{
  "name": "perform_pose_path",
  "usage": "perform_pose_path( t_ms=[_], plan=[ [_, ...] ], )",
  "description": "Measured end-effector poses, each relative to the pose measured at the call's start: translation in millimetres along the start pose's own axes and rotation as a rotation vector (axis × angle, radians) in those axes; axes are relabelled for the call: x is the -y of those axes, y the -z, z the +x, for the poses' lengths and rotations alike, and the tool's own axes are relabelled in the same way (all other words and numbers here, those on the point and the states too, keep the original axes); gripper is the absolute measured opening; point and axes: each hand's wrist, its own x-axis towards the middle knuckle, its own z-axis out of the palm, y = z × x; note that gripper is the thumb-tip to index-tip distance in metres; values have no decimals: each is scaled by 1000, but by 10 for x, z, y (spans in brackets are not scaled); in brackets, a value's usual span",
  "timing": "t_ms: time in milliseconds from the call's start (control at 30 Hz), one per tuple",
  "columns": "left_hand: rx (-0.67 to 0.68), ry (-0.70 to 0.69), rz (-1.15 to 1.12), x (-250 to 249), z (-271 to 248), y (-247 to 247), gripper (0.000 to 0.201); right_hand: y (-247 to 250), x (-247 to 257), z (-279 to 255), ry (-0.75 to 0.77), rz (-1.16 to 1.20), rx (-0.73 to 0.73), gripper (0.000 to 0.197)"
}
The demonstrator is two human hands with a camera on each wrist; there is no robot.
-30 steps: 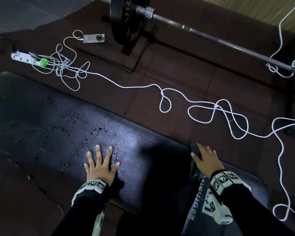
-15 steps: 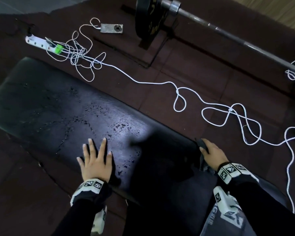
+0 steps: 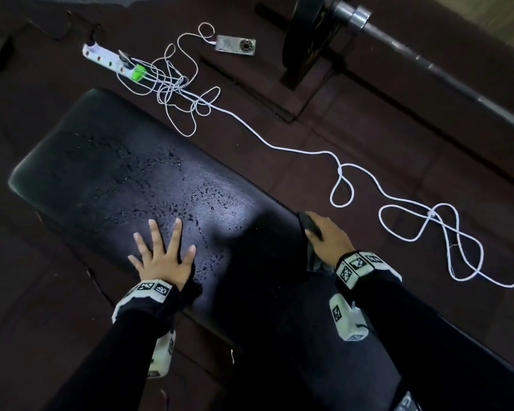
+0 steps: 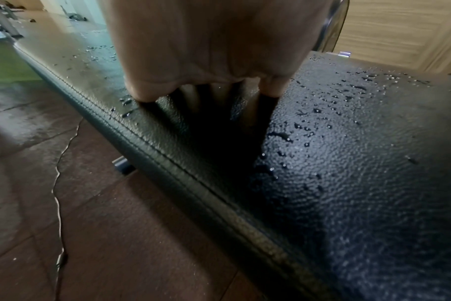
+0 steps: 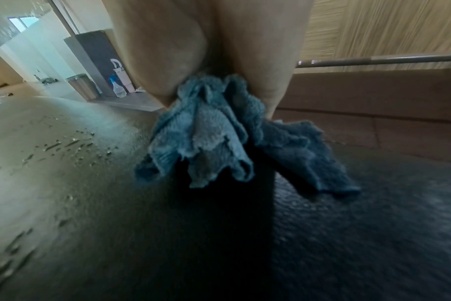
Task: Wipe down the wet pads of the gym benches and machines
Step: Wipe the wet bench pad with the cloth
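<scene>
Dark reddish-brown rubber floor tiles surround a black padded desk that runs diagonally through the head view, its textured top speckled with water droplets gathered around the middle. On the near edge of that top, the left hand lies flat, palm down, with its fingers straight and spread, gripping nothing; the left wrist view shows them pressed against the wet surface just inside the stitched seam. Toward the far edge, well apart from the left hand, the right hand is curled around a bunched blue-grey cloth, and the right wrist view shows the cloth's loose folds hanging from the closed fingers down to the desk top. This part of the pad lies in deep shadow, so whether it is wet there cannot be told. Both wrists carry white bands with black square markers over black sleeves. On the floor beyond the desk, a long white cable loops and tangles its way from a white power strip with a green plug. Near the strip lies a small grey rectangular device. At the top right, a barbell with a black plate rests on the floor. In the right wrist view, a spray bottle stands in the background beside a bin.
</scene>
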Motion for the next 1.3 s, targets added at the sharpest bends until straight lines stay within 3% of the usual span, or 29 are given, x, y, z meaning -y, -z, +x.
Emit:
perform_pose_path(
  t_ms=[367, 567, 733, 867, 967, 1100, 1233, 1300],
  plan=[
    [40, -12, -20, -4, -24, 43, 63, -94, -629, -760, -136, -3, -133, 65],
    [47, -9, -17, -9, -16, 36, 63, -123, -426, -510, -223, 30, -181, 56],
    [66, -7, -12, -2, -5, 30, 63, -270, 233, -9, 17, -34, -137, 56],
    [73, -6, -18, 7, -8, 36, 63, -588, 668, 18, 218, -199, -65, 57],
    [78, -8, -18, 4, -6, 42, 63, -794, 556, -283, 394, -328, -46, 56],
    [85, -10, -23, -4, -16, 56, 64, -817, 7, -781, 522, -515, 78, 79],
    [86, -9, -22, -9, -14, 63, 64, -492, -460, -976, 317, -453, 39, 100],
    [87, -8, -20, -11, -14, 61, 64, -341, -488, -902, 181, -291, -6, 94]
  ],
)
